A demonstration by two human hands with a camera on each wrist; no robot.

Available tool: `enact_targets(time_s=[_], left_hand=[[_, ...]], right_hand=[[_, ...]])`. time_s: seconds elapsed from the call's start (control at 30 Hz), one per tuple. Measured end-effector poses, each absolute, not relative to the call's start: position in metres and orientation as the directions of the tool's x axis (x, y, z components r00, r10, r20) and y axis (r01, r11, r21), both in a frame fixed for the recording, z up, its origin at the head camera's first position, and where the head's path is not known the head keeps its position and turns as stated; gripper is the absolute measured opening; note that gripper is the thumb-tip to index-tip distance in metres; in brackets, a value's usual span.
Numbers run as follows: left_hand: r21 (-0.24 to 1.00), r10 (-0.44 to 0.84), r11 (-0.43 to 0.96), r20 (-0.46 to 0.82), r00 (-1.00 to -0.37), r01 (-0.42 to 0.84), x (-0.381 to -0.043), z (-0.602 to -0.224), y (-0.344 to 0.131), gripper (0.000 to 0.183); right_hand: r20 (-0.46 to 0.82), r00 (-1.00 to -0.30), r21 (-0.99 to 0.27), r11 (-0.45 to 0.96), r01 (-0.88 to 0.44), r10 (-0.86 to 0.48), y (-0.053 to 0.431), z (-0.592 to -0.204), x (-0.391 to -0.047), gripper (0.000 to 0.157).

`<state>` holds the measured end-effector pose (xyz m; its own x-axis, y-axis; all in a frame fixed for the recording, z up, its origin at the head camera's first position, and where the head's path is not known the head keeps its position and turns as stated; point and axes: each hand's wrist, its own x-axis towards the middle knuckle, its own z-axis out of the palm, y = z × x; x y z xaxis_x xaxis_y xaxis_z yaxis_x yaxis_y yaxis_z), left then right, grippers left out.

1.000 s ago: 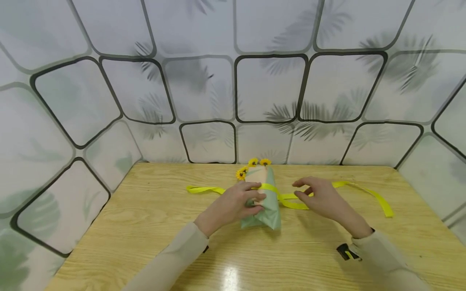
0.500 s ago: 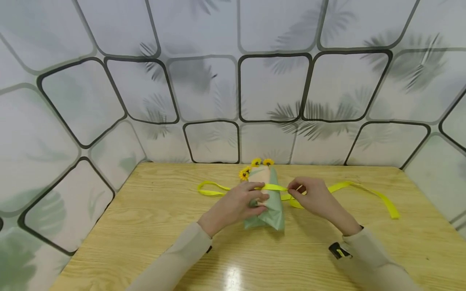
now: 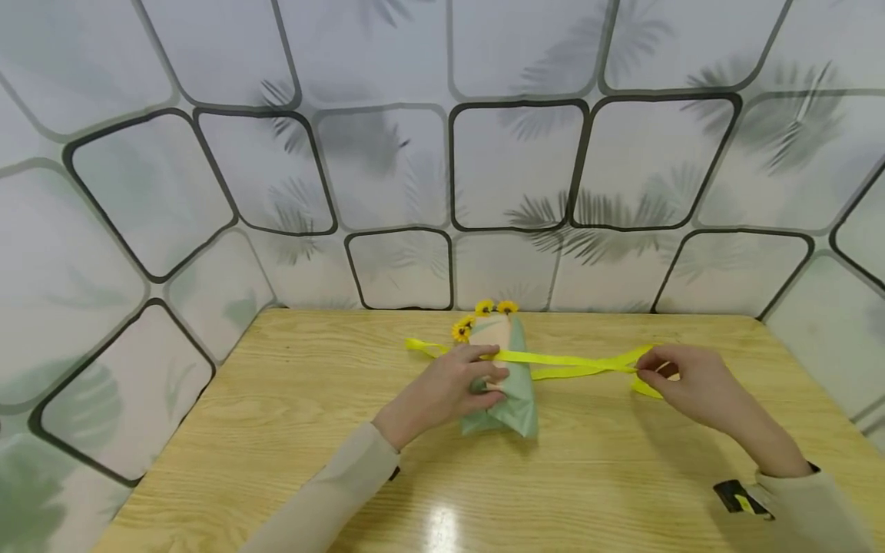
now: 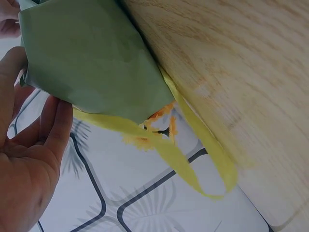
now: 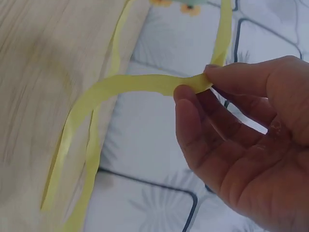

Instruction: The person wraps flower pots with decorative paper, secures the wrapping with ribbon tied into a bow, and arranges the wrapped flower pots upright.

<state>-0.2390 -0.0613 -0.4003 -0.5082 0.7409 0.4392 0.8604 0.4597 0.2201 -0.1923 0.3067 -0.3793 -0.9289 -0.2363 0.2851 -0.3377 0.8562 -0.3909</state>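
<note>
A small bouquet of yellow sunflowers (image 3: 485, 308) in pale green wrapping paper (image 3: 517, 399) is on the wooden table. Over its front lies my left hand (image 3: 445, 388), fingers spread, fingertips on the wrapping where a yellow ribbon (image 3: 553, 359) crosses it. In the left wrist view the ribbon (image 4: 181, 162) makes a loop beyond the paper's edge, near the flowers. Off to the right, my right hand (image 3: 705, 388) pinches the ribbon between thumb and forefinger, drawn in a long strip from the bouquet. Its free length (image 5: 58, 159) hangs from the fingertips in the right wrist view.
The light wooden table (image 3: 311, 430) ends against a pale patterned cloth backdrop (image 3: 387, 169) behind the bouquet and along the sides. A black band-like piece (image 3: 743, 498) hangs by the right sleeve.
My right hand came to the bouquet, took the ribbon and moved right, pulling it straight. The ribbon loop on the left has shortened. My left hand stays on the bouquet.
</note>
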Motion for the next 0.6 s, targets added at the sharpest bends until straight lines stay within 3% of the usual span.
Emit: enact_targets(time_s=[0.33, 0.47, 0.6], left_hand=[[0.22, 0.739, 0.469, 0.431, -0.517, 0.855, -0.238, -0.4, -0.065, 0.03], [0.226, 0.737, 0.466, 0.437, -0.516, 0.856, -0.238, -0.4, -0.065, 0.03], [0.218, 0.736, 0.46, 0.449, -0.507, 0.861, -0.239, -0.4, -0.065, 0.028]], right_hand=[[0.111, -0.976, -0.384, 0.898, -0.214, -0.185, 0.35, -0.391, -0.196, 0.009], [-0.008, -0.979, -0.434, 0.882, -0.181, -0.205, 0.358, -0.396, -0.199, 0.022], [0.013, -0.988, -0.431, 0.891, -0.142, -0.151, 0.369, -0.397, -0.205, 0.033]])
